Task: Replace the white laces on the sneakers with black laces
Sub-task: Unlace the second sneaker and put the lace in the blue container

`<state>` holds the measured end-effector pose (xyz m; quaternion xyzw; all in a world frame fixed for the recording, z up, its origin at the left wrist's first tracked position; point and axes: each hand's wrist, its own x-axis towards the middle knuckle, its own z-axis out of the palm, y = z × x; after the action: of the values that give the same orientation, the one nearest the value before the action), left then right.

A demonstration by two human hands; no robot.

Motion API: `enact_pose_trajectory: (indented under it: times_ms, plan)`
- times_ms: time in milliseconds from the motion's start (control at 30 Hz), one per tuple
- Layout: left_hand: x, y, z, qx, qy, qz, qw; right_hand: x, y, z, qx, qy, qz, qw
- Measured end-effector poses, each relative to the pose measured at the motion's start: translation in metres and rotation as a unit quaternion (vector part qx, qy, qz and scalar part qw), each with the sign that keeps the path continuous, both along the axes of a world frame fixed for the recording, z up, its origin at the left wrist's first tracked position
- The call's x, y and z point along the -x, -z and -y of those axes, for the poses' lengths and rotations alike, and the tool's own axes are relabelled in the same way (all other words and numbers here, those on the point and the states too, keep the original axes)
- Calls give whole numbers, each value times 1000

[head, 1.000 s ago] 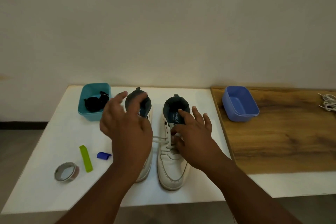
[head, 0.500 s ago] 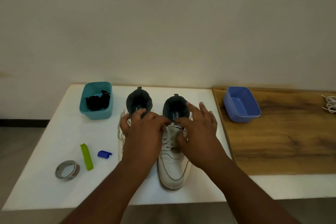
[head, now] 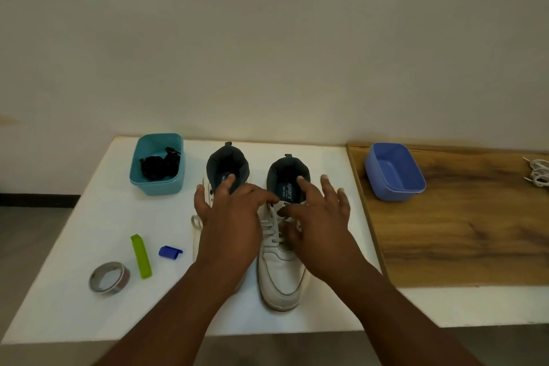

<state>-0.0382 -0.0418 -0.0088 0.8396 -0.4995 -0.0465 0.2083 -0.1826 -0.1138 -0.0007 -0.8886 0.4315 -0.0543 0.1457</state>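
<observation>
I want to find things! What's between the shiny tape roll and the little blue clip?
A green stick-shaped piece lies between the tape roll and the blue clip on the white table, seen in the head view.

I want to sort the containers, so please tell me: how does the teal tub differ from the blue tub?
The teal tub stands on the white table, left of the sneakers; the blue tub stands on the wooden board, to their right. The teal tub holds black laces; the blue tub shows only its bare inside. The teal tub looks taller and narrower, the blue tub wider and shallower. Both are open, rectangular plastic tubs.
</observation>
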Motion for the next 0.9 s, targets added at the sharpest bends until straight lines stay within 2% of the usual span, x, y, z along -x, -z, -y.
enact_pose_trajectory:
  times_ms: [67,167,233,267,333,433,500,567,633,700,733,800,833,900]
  plan:
    - [-2,0,-1,1,3,-5,1000,1,-3,4,27,28,22,999]
    - [-1,2,-3,-4,10,-9,1000,15,-9,18,116,146,133,973]
    - [1,1,-3,-4,12,-7,1000,22,-8,25,96,226,240,939]
    - [1,0,-2,-2,12,-5,1000,23,-6,26,70,254,267,927]
    - [1,-1,-1,0,11,-6,1000,21,-2,25,47,251,233,938]
    - [2,-2,-1,4,8,-13,1000,12,-2,14,18,100,84,991]
    - [1,-2,-1,-2,7,-14,1000,6,0,7,12,16,9,1000]
    - [0,0,-1,-10,10,-16,1000,5,3,6,11,32,13,999]
    - [-2,1,-2,-11,12,-19,1000,10,0,13,46,92,83,991]
    - [-2,-1,-3,-13,13,-24,1000,17,-3,24,76,173,187,964]
    - [-1,-2,-3,-12,14,-26,999,20,-4,29,49,217,257,940]
    - [1,-5,-3,-5,16,-31,999,21,-9,33,-62,309,395,863]
    - [2,-5,-3,1,19,-34,999,21,-12,33,-107,346,435,824]
    - [3,-3,-3,18,34,-45,998,20,-16,34,-150,391,476,773]
